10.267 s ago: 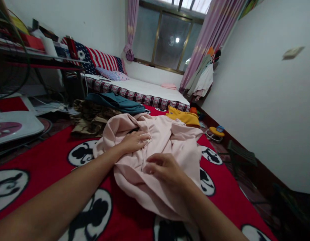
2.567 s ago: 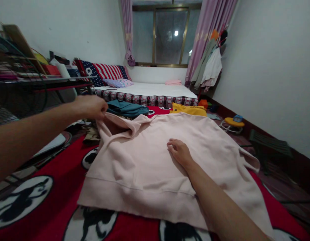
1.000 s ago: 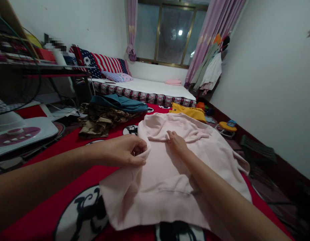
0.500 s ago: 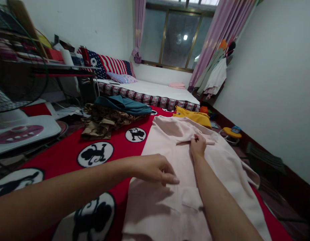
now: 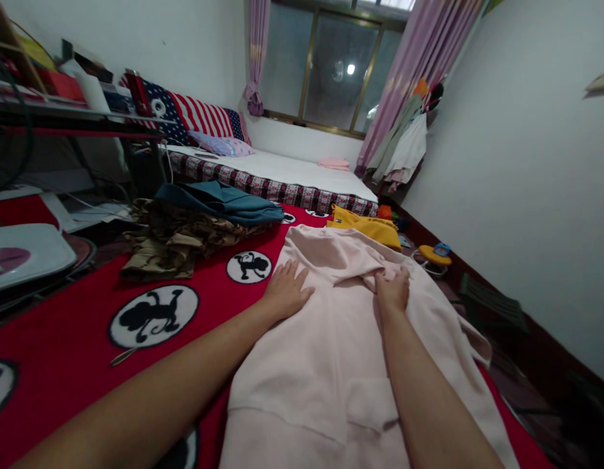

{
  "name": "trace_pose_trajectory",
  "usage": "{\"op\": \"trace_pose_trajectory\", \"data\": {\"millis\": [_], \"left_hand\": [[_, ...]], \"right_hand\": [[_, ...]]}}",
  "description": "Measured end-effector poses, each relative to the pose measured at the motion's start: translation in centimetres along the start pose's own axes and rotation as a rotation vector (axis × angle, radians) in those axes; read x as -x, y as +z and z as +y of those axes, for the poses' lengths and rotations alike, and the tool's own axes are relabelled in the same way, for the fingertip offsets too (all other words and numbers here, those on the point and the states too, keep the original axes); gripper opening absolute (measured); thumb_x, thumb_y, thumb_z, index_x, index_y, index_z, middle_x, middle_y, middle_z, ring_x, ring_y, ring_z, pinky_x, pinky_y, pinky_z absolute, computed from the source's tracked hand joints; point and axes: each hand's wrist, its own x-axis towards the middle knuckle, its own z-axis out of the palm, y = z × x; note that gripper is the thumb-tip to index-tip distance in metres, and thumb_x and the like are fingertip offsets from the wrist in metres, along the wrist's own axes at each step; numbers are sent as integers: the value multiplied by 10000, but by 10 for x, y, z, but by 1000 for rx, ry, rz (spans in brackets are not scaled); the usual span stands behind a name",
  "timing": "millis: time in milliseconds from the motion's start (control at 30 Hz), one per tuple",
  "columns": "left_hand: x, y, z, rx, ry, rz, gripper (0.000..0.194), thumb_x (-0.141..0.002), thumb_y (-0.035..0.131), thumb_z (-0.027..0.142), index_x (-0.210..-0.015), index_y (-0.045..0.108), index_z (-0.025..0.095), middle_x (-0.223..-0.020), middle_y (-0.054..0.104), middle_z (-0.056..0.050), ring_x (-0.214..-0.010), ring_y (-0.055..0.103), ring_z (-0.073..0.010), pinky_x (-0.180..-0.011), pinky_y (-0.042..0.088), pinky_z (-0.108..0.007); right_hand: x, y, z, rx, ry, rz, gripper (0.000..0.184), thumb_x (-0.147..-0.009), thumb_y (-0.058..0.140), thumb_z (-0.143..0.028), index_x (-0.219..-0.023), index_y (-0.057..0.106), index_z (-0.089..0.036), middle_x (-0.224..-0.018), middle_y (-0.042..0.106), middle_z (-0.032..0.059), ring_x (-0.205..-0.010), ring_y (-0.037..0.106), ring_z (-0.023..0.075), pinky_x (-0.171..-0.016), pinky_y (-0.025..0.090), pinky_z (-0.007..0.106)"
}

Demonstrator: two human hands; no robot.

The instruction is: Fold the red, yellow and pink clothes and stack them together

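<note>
A pale pink garment with a collar [image 5: 306, 365] is laid out on a red blanket with monkey prints [image 5: 77, 306]. Flat on its left shoulder edge rests my left hand [image 5: 286, 290], fingers stretched out. My right hand [image 5: 394, 288] is closed on the garment's collar area at the right, pinching a fold of the cloth. A pocket flap [image 5: 373, 400] shows on the front, lower down. One sleeve end [image 5: 478, 345] sticks out at the right side.
Beyond the garment lies a folded yellow garment [image 5: 368, 228]. Camouflage clothing [image 5: 170, 238] with teal cloth [image 5: 224, 200] on top is piled at the left. A bed [image 5: 282, 170], a cluttered desk [image 5: 87, 120] and a yellow stool [image 5: 433, 255] stand around.
My left hand has moved forward from above the garment's middle to press on its left shoulder. My right hand keeps hold near the collar. The view has shifted a little right.
</note>
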Motion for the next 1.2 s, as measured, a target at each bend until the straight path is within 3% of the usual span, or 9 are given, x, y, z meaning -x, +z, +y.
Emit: {"op": "trace_pose_trajectory", "data": {"millis": [67, 167, 367, 500, 667, 767, 900, 1067, 1200], "left_hand": [[0, 0, 0, 7, 1, 8, 624, -947, 359, 496, -1459, 403, 141, -1562, 283, -172, -1460, 202, -326, -1180, 184, -473], [-1, 1, -1, 15, 0, 25, 628, -943, 354, 511, -1460, 407, 158, -1564, 290, -148, -1462, 199, -316, -1184, 178, -468], [-1, 6, -1, 46, -1, 45, 642, -943, 357, 514, -1463, 411, 143, -1560, 280, -182, -1461, 193, -328, -1185, 166, -484], [-2, 12, 1, 53, -19, 93, 626, -940, 375, 507, -1457, 426, 158, -1555, 294, -183, -1462, 191, -321, -1188, 153, -481], [-2, 14, 1, 76, -16, 97, 618, -942, 377, 507, -1453, 435, 165, -1559, 289, -174, -1462, 192, -325, -1189, 150, -489], [-1, 12, 0, 94, -10, 105, 614, -940, 390, 505, -1452, 436, 169, -1561, 283, -173, -1462, 190, -327, -1188, 154, -490], [1, 7, 1, 111, 1, 104, 623, -937, 400, 502, -1441, 450, 139, -1559, 279, -186, -1463, 187, -325, -1191, 153, -483], [-1, 7, 1, 94, 8, 86, 615, -918, 435, 434, -1376, 510, 29, -1523, 327, -233, -1442, 239, -355, -1196, 145, -481], [-1, 7, 1, 88, 9, 98, 634, -901, 453, 438, -1375, 510, 21, -1509, 350, -240, -1439, 239, -366, -1196, 137, -482]], "right_hand": [[1, -3, -10, 93, 69, -53, 657, -763, 524, -318, -1367, 450, -69, -1136, 628, 242, -971, 641, 340, -785, 495, 434], [0, -12, -20, 124, -48, -187, 332, -690, 553, -211, -998, 673, -180, -946, 693, 118, -883, 654, 283, -764, 488, 360], [-24, -66, -3, 21, -370, 195, 247, -700, 543, -187, -898, 691, -203, -1011, 676, 99, -871, 634, 231, -715, 483, 313], [-50, -88, -5, 434, -357, -237, 162, -643, 674, -218, -783, 750, -243, -989, 701, 86, -773, 652, 255, -599, 439, 328], [-59, -45, -77, 228, -560, -138, 232, -806, 536, -220, -928, 731, -197, -1022, 710, 85, -940, 655, 247, -799, 485, 346], [-51, 3, -127, 78, -623, -325, 317, -852, 559, -292, -1113, 674, -155, -1122, 703, 112, -1041, 640, 242, -910, 464, 343], [-37, 45, -165, 150, -606, -524, 565, -860, 592, -477, -1309, 555, -136, -1203, 670, 151, -1035, 636, 255, -826, 457, 315], [-17, 54, -176, 148, -815, -699, 384, -900, 519, -458, -729, 712, -174, -901, 720, 104, -809, 632, 187, -711, 390, 271], [-18, 65, -183, -79, -462, -663, 321, -821, 624, -358, -557, 608, -176, -817, 703, 112, -834, 619, 195, -722, 386, 260]]}}
